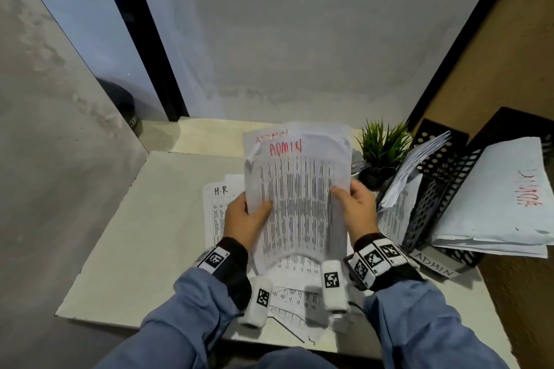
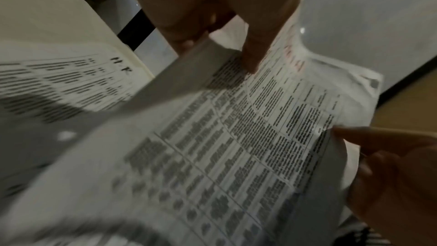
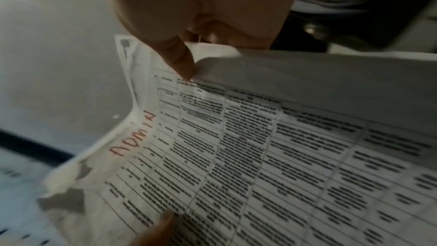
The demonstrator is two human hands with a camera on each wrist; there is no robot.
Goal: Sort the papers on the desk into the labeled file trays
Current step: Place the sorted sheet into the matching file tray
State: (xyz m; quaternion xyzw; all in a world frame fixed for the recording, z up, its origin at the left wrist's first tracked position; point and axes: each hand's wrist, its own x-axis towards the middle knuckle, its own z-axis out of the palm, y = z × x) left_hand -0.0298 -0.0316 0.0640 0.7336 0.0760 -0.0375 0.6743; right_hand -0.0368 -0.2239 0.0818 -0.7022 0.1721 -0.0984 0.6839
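Grey walls close in a pale desk (image 1: 126, 249) set in a corner. Above it, both hands hold up a small stack of printed sheets (image 1: 299, 189) headed "ADMIN" in red. The left hand (image 1: 245, 219) grips the stack's left edge, thumb on the front; the right hand (image 1: 356, 210) pinches the right edge, thumb on the front. Flat on the desk beneath lies a sheet marked "H.R" (image 1: 218, 213), with more printed pages (image 1: 296, 299) nearer the person. To the right stand black mesh file trays (image 1: 434, 204), one labelled "ADMIN", already holding papers (image 1: 494, 204). A small green potted plant (image 1: 382, 147) sits just behind them.
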